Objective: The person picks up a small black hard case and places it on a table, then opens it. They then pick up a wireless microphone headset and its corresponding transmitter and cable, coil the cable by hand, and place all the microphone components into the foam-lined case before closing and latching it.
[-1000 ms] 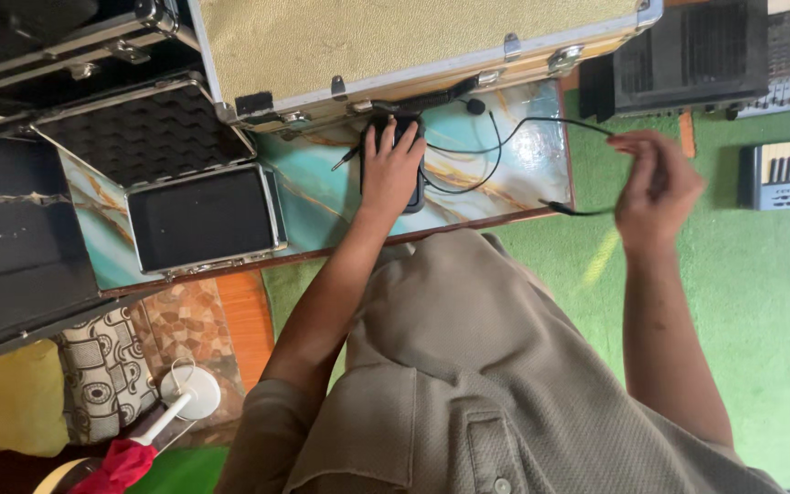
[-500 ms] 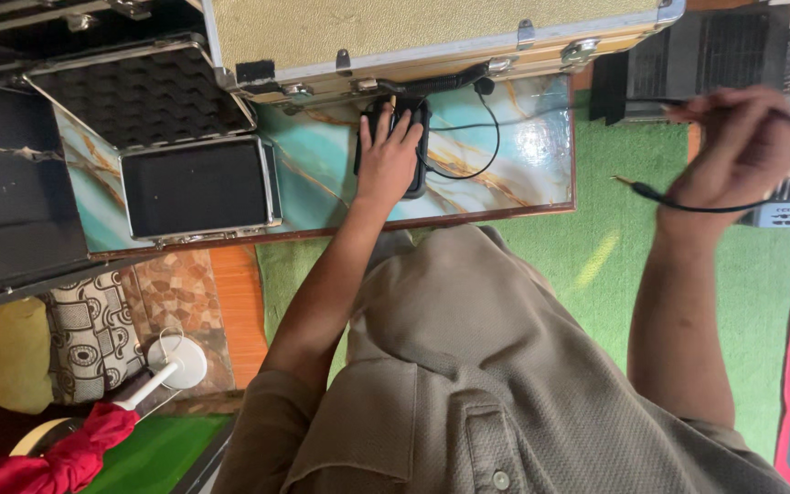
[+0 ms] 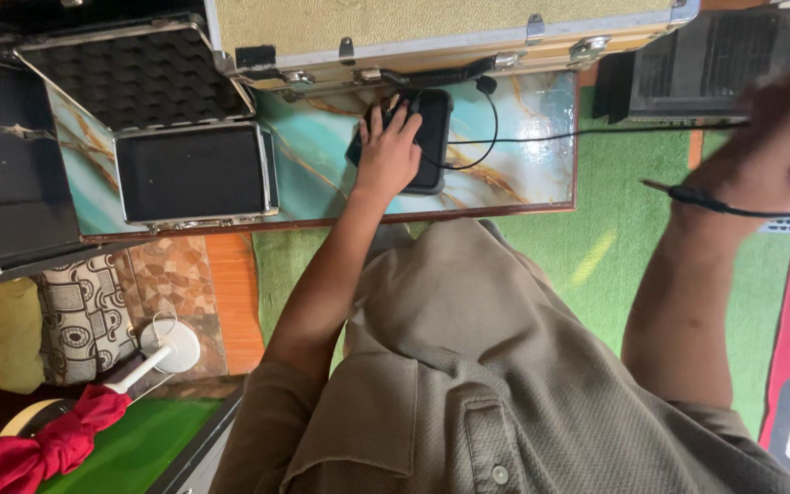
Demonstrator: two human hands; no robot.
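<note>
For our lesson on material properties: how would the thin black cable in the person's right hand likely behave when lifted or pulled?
The black cable probably flops: it loops and sags from the black device to the right hand. It looks thin, so likely light. Pulling might drag the device, though the left hand presses it down.

The table top (image 3: 523, 137) is glossy, marbled teal and smooth, under a matt black plastic device (image 3: 432, 137). The open case (image 3: 185, 174) shows metal edging and dimpled foam lining — dull, soft-looking. The shirt (image 3: 505, 366) is coarse khaki cloth — the floor mat (image 3: 614, 265) fuzzy green.
</note>
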